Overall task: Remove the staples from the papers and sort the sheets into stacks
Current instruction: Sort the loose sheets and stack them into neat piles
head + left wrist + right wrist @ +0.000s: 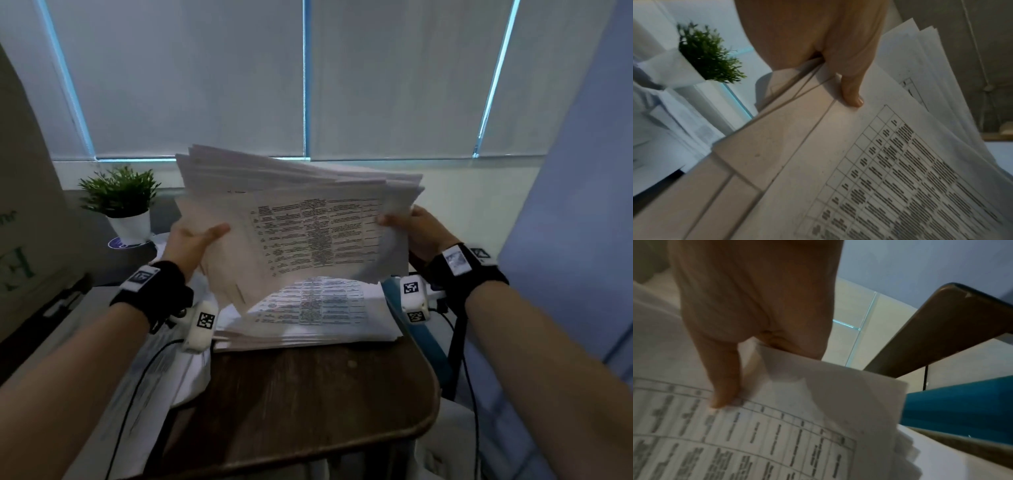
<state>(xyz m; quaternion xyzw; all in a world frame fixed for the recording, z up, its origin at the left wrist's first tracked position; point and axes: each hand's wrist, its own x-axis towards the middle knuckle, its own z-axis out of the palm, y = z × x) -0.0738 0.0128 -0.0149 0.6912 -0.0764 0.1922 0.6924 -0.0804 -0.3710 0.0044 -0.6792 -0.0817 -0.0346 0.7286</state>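
Note:
A thick bundle of printed sheets (301,219) with tables is held up in the air above the desk, tilted toward me. My left hand (191,240) grips its left edge, thumb (852,95) pressed on the top page (869,178). At the right edge my right hand (411,226) grips the bundle, its thumb (723,389) lying on the printed page (777,434). Below the bundle a second stack of printed sheets (308,315) lies flat on the brown desk (308,411). No staple or staple remover shows in any view.
A small potted plant (120,198) in a white pot stands at the back left. A cardboard box (24,205) fills the left side. More papers (164,377) hang off the desk's left edge. A blue object (421,329) sits beside the desk on the right. Window blinds (308,78) lie ahead.

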